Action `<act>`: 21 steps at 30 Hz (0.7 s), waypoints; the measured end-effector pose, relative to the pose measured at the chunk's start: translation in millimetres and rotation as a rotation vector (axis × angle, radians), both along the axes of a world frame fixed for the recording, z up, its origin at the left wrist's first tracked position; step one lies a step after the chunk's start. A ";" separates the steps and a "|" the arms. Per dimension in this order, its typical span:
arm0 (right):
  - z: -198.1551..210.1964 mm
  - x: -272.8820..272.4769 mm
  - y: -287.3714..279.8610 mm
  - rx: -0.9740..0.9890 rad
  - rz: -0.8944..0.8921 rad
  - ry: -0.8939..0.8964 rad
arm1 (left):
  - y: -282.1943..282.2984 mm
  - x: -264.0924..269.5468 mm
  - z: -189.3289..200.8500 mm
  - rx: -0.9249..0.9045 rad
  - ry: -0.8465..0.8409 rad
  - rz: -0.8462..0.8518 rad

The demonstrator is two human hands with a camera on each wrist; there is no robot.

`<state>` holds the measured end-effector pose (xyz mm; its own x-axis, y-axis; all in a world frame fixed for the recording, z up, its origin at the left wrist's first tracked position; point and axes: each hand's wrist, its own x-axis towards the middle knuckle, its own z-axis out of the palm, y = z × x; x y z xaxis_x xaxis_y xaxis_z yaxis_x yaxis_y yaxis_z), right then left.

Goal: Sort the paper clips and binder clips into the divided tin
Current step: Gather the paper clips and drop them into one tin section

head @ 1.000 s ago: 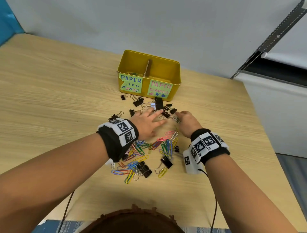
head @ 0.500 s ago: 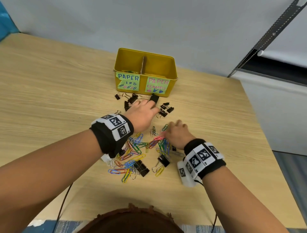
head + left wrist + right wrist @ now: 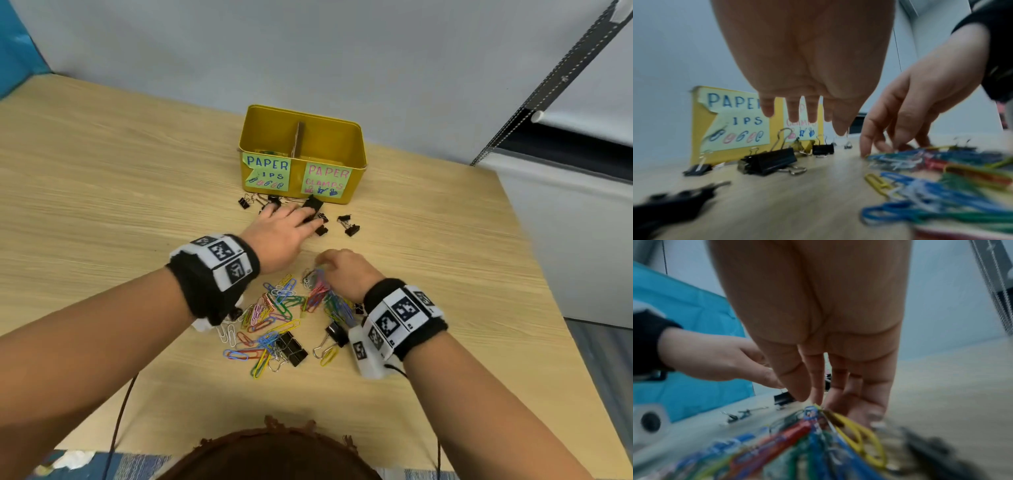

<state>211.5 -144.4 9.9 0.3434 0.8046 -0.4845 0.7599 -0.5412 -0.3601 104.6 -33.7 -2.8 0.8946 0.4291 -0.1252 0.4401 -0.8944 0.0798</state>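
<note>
The yellow divided tin (image 3: 354, 144) stands at the far side of the table, labelled for paper clips on the left and paper clamps on the right. Black binder clips (image 3: 349, 224) lie scattered just in front of it. My left hand (image 3: 301, 219) hovers over them with straight fingers (image 3: 793, 112), holding nothing. A pile of coloured paper clips (image 3: 284, 308) lies nearer to me. My right hand (image 3: 325, 270) is at its far edge, thumb and fingertips (image 3: 816, 394) closed round a bunch of paper clips (image 3: 818, 426).
More black binder clips (image 3: 291, 347) lie mixed into the near side of the pile. A large binder clip (image 3: 770, 159) lies in front of the tin's left label. A white cabinet (image 3: 565, 240) stands past the table's right edge. A grey wall rises behind the tin.
My left hand has moved forward over the binder clips toward the tin. My right hand has drawn back from the binder clips to the paper clip pile and closed on a bunch.
</note>
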 end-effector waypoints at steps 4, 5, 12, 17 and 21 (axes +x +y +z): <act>12.9 6.4 2.4 0.061 -0.030 0.027 | 0.4 -44.4 4.7 -0.180 -0.110 0.094; 14.2 10.4 0.8 0.031 -0.042 -0.009 | 0.2 -58.1 5.1 -0.213 -0.097 0.124; 13.4 -14.3 -5.4 -0.047 0.079 0.031 | -23.9 -88.2 -0.3 -0.213 -0.106 0.158; 14.1 -14.0 -30.6 -0.104 0.115 -0.238 | -55.4 -85.1 3.9 -0.327 -0.091 -0.055; 7.9 -6.4 -54.8 -0.128 0.071 -0.285 | -70.5 -79.9 5.1 -0.325 0.042 -0.162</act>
